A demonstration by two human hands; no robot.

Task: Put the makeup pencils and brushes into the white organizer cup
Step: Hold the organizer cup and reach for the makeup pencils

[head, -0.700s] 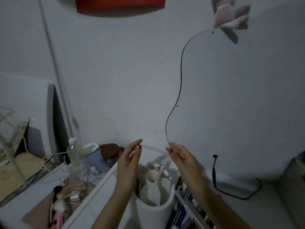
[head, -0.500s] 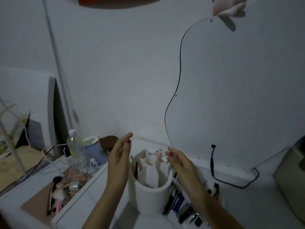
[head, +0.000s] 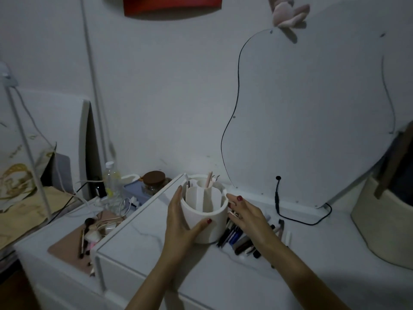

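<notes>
The white organizer cup (head: 212, 222) stands on the white dresser top, with inner dividers and a pink pencil (head: 209, 180) upright in a back compartment. My left hand (head: 181, 220) wraps around the cup's left side, thumb across its front. My right hand (head: 248, 214) rests against the cup's right side, fingers apart, over a heap of makeup pencils and brushes (head: 240, 240) lying on the dresser to the right of the cup. Whether the right hand holds a small item is not visible.
A lower shelf on the left holds a pink mat (head: 73, 249) with brushes, cables, a plastic bottle (head: 111, 180) and a brown-lidded jar (head: 154, 181). A curved mirror (head: 312, 121) with a black cable (head: 278, 198) leans on the wall. A beige bin (head: 384, 220) stands at right.
Both hands came down from above the cup to its sides; the left hand now grips it. The view tilted down, showing the pencils beside the cup.
</notes>
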